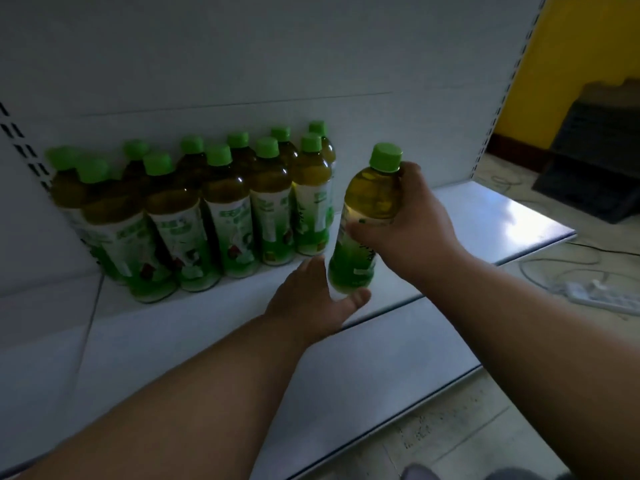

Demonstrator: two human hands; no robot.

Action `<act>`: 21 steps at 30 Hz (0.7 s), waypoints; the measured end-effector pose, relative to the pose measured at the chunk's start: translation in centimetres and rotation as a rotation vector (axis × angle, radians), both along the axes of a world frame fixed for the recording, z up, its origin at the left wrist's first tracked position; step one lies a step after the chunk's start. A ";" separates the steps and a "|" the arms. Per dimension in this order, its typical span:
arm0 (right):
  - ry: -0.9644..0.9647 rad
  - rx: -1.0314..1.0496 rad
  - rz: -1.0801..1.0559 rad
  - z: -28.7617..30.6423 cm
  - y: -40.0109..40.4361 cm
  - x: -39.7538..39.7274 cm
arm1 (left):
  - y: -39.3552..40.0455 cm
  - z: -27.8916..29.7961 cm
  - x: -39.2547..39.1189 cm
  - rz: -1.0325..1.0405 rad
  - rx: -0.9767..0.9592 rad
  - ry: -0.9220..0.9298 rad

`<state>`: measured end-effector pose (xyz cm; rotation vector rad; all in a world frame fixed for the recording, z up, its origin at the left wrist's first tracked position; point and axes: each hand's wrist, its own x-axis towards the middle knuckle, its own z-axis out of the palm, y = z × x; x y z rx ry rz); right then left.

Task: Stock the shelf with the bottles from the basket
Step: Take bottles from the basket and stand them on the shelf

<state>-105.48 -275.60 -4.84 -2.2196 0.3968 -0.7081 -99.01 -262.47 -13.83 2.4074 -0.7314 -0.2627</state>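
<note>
My right hand (407,233) is wrapped around the middle of a bottle (367,220), thumb across the front of the label and fingers curled behind its shoulder just under the green cap (385,156). The bottle is tilted, its cap leaning to the right, and its base sits low over the front part of the shelf (467,216); I cannot tell whether it touches the board yet. My left hand (311,299) is half open beneath it, palm cupped, with the thumb and fingertips pressed against the bottom of the bottle.

To the left of the bottle I hold, a group of bottles (194,209) already stands on the shelf in two rows, one behind the other, all with green caps and green and white labels. The nearest of them is close beside my bottle but apart from it. They reach back to the white rear panel (242,57).

To the right of my bottle the shelf is bare and shiny. Beyond its right end a dark crate (595,157) stands on the floor by a yellow wall (581,46), and a white power strip (602,296) with cables lies on the floor nearer to me.
</note>
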 end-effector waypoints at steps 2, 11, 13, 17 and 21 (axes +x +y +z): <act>0.021 -0.008 -0.005 -0.2 -1.1 1.9 | -1.3 -0.6 0.5 0.058 -0.009 -0.001; 0.062 0.008 0.037 -3.3 -4.7 7.4 | -3.8 -2.6 0.4 0.126 0.218 -0.137; 0.143 0.032 0.020 -4.7 -5.3 7.2 | -3.7 -2.8 0.6 0.098 0.270 -0.103; 0.217 0.034 0.037 -6.4 -6.1 7.3 | -3.9 -3.4 1.1 0.067 0.370 -0.091; 0.217 -0.013 0.039 -6.6 -6.8 9.1 | -4.0 -3.1 1.1 0.062 0.436 -0.089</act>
